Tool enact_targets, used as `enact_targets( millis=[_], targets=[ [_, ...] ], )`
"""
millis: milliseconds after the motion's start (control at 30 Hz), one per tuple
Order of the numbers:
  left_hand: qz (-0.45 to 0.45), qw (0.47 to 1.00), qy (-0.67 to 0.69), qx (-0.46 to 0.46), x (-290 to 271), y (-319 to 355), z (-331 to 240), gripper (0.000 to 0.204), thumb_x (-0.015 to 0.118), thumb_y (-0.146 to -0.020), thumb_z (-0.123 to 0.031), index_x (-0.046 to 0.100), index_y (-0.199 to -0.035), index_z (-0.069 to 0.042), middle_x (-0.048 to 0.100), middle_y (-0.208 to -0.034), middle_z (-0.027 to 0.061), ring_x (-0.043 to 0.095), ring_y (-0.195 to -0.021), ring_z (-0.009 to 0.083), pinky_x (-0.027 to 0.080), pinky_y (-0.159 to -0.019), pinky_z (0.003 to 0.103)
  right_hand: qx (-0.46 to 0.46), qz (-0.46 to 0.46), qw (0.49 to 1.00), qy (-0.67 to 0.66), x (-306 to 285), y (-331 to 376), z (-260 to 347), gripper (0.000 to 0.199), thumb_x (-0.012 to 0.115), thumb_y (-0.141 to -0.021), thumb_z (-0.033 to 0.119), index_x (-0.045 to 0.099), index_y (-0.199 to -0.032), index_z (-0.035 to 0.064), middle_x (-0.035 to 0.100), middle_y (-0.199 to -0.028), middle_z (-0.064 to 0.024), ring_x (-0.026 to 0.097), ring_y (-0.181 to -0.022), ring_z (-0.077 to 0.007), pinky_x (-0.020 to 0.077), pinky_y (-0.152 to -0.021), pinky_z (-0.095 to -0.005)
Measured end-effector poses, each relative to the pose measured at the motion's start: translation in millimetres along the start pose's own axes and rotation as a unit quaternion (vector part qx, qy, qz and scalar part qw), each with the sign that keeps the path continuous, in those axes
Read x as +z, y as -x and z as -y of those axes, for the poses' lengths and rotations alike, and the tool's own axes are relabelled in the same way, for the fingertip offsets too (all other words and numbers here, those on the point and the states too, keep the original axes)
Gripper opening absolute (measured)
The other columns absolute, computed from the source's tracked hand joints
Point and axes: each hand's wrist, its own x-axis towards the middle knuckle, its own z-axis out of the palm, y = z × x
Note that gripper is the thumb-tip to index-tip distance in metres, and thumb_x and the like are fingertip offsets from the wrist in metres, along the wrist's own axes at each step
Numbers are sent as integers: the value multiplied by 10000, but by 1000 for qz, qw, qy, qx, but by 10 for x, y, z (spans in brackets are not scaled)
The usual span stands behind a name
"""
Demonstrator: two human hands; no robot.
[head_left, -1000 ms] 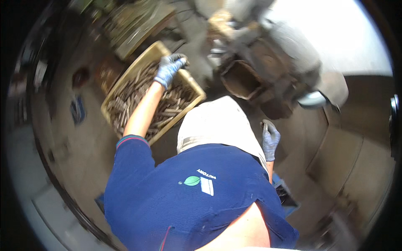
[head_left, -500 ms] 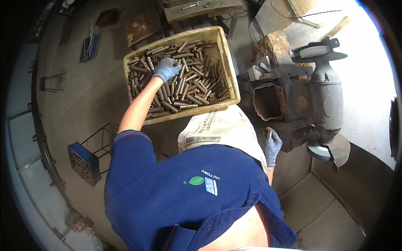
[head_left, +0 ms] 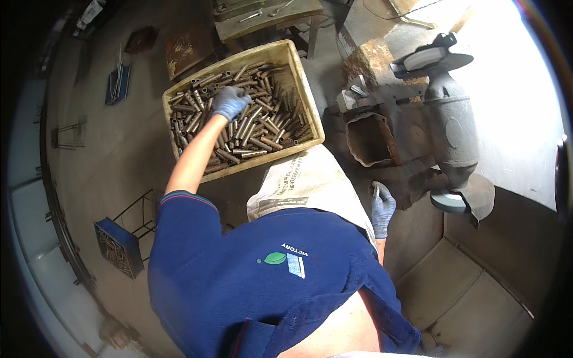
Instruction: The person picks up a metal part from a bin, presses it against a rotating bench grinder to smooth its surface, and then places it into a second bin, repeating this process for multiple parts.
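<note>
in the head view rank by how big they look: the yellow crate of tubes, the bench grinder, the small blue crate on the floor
1. yellow crate
2. bench grinder, somewhat smaller
3. small blue crate, though rim distortion may shrink it

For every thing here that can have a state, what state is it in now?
Left hand: gloved, down in the crate, fingers curled onto the metal tubes.
Right hand: gloved, beside the grinder base; whether it holds anything cannot be told.
Yellow crate: open, partly filled.
Metal tubes: loose, piled in the crate.
Bench grinder: upright; spinning or not cannot be told.
Blue box: on the floor, tilted, holding small parts.
</note>
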Motion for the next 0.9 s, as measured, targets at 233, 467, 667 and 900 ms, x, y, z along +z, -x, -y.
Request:
enact_targets(
  millis=[233,467,667,900],
  targets=[
    [254,788,557,66,-49,561,-1350,272,602,-856,-239,587,-925,25,651,-742,117,652,-618,212,557,-623,303,-182,5,981,70,-54,28,968,153,614,-782,-27,650,-931,-32,666,-957,-135,632,-898,-182,490,-791,-278],
    [490,775,291,274,591,1271,-2743,337,594,-869,-314,601,-967,8,605,-717,64,571,-591,93,447,-539,217,-317,18,943,100,-199,-39,1334,300,700,-677,43,659,-973,15,612,-1083,-144,620,-966,-264,490,-831,-306],
    [501,773,242,306,824,1516,-3207,333,615,-855,-344,629,-906,-16,568,-558,16,458,-436,36,331,-401,175,-243,-67,967,-22,-490,192,978,177,660,-725,-27,664,-902,-17,588,-1000,-119,608,-908,-202,503,-784,-282],
    [505,765,251,312,1171,1583,-3552,275,621,-865,-244,622,-977,7,602,-678,27,545,-561,57,422,-465,184,-221,-158,958,-96,-709,292,711,143,649,-774,2,665,-915,-19,570,-1031,-119,596,-923,-181,494,-776,-271]
  ],
)
